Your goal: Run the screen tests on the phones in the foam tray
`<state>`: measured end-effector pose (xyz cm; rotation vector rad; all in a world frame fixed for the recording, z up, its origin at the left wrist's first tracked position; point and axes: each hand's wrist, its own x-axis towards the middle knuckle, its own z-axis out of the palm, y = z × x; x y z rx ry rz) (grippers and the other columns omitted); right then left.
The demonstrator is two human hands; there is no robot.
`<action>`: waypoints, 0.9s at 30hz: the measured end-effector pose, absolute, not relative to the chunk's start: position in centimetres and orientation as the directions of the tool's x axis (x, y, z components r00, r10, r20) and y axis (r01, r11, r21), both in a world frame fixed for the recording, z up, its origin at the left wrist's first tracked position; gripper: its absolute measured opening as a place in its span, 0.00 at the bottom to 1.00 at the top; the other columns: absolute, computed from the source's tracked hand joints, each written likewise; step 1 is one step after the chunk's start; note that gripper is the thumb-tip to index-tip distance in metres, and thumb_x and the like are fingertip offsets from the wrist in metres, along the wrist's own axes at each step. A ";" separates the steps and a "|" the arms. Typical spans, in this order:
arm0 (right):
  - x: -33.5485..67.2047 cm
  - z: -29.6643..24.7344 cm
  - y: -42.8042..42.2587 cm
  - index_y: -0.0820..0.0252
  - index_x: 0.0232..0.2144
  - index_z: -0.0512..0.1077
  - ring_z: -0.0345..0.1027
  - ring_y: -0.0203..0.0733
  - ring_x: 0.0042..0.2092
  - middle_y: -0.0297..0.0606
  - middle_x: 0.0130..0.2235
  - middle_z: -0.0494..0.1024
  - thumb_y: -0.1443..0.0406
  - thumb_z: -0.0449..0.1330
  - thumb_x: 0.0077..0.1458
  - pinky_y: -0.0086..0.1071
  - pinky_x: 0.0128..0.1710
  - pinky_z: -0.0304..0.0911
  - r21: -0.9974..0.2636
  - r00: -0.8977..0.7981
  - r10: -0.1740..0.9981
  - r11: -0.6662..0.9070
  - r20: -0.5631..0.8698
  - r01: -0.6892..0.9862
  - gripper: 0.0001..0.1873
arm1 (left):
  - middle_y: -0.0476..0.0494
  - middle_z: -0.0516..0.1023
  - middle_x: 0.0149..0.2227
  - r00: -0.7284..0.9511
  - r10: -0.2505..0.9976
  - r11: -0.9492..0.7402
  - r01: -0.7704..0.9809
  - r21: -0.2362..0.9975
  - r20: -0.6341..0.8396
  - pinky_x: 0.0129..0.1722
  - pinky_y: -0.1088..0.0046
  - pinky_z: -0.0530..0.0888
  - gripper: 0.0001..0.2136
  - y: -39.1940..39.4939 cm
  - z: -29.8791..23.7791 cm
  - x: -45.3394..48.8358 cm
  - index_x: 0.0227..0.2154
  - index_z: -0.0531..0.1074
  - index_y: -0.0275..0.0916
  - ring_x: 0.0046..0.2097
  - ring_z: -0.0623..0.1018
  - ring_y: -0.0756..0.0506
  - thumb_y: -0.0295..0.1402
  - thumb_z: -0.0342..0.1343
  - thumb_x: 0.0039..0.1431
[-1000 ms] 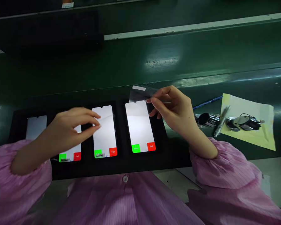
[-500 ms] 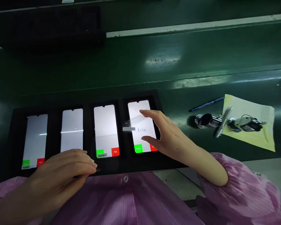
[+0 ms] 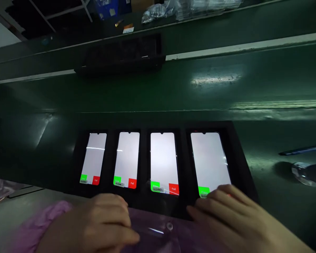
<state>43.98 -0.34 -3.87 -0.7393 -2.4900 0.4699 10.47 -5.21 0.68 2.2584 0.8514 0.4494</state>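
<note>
A black tray lies on the green belt and holds a row of phones with lit white screens, each showing a green and a red button at its near end. My right hand rests with its fingers stretched flat over the near end of the rightmost phone, hiding its red button. My left hand sits at the tray's near edge below the second phone. Its fingers are curled and blurred, and what they hold is hidden. Pink sleeves and a garment button show at the bottom.
The green conveyor belt runs across the view with a white stripe behind it. A second black tray stands at the far side. A pen and a shiny metal object lie at the right.
My right hand has slid from the middle of the rightmost screen down to its near end. The small labelled film is out of sight. The view has shifted up and left.
</note>
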 end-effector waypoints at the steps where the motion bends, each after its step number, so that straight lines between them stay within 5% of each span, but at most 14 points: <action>1: 42.7 -3.9 -0.7 0.54 0.40 0.78 0.69 0.38 0.37 0.32 0.38 0.81 0.65 0.47 0.76 0.39 0.47 0.62 -0.423 -0.756 0.534 0.826 0.378 0.372 0.20 | 0.51 0.82 0.35 0.717 0.694 -0.568 0.490 0.661 0.065 0.59 0.72 0.78 0.13 -4.4 1.3 9.3 0.46 0.77 0.40 0.40 0.82 0.51 0.21 0.49 0.68; 6: 39.5 -4.0 -0.7 0.57 0.35 0.78 0.65 0.39 0.38 0.34 0.38 0.78 0.72 0.51 0.71 0.41 0.51 0.61 -0.238 -0.834 0.411 0.909 0.367 0.343 0.18 | 0.54 0.81 0.38 0.696 0.714 -0.615 0.571 0.544 0.077 0.74 0.60 0.64 0.13 0.7 2.3 5.9 0.42 0.77 0.44 0.51 0.81 0.51 0.19 0.54 0.66; 11: 39.2 -3.7 1.1 0.58 0.22 0.72 0.58 0.41 0.35 0.35 0.30 0.71 0.75 0.54 0.64 0.40 0.43 0.60 -0.144 -0.880 0.369 0.929 0.300 0.340 0.19 | 0.50 0.81 0.46 0.675 0.721 -0.661 0.605 0.443 0.155 0.71 0.53 0.65 0.10 5.4 -0.5 5.0 0.45 0.78 0.45 0.53 0.80 0.47 0.24 0.55 0.68; 16: 37.6 -3.5 2.7 0.59 0.25 0.73 0.59 0.41 0.35 0.35 0.31 0.70 0.74 0.54 0.65 0.39 0.41 0.62 -0.191 -0.892 0.347 0.934 0.289 0.301 0.17 | 0.36 0.78 0.53 0.545 0.811 -0.576 0.807 0.129 0.212 0.60 0.40 0.71 0.11 8.0 -3.2 4.3 0.50 0.78 0.39 0.55 0.78 0.35 0.31 0.52 0.72; 22: 36.4 -3.7 3.4 0.60 0.36 0.79 0.67 0.42 0.44 0.35 0.41 0.76 0.67 0.60 0.66 0.39 0.52 0.66 -0.237 -0.939 0.152 0.968 0.309 0.078 0.07 | 0.38 0.77 0.55 0.535 0.807 -0.566 0.821 0.072 0.250 0.65 0.35 0.63 0.10 7.5 -4.1 4.0 0.50 0.78 0.43 0.60 0.75 0.33 0.32 0.53 0.72; 27: 36.6 -3.7 3.6 0.61 0.35 0.79 0.69 0.43 0.47 0.35 0.41 0.76 0.68 0.58 0.67 0.41 0.55 0.66 -0.222 -0.935 0.170 0.970 0.311 0.102 0.10 | 0.36 0.76 0.58 0.520 0.826 -0.544 0.836 0.067 0.217 0.65 0.32 0.62 0.11 7.3 -4.9 3.7 0.51 0.77 0.42 0.60 0.75 0.31 0.35 0.53 0.72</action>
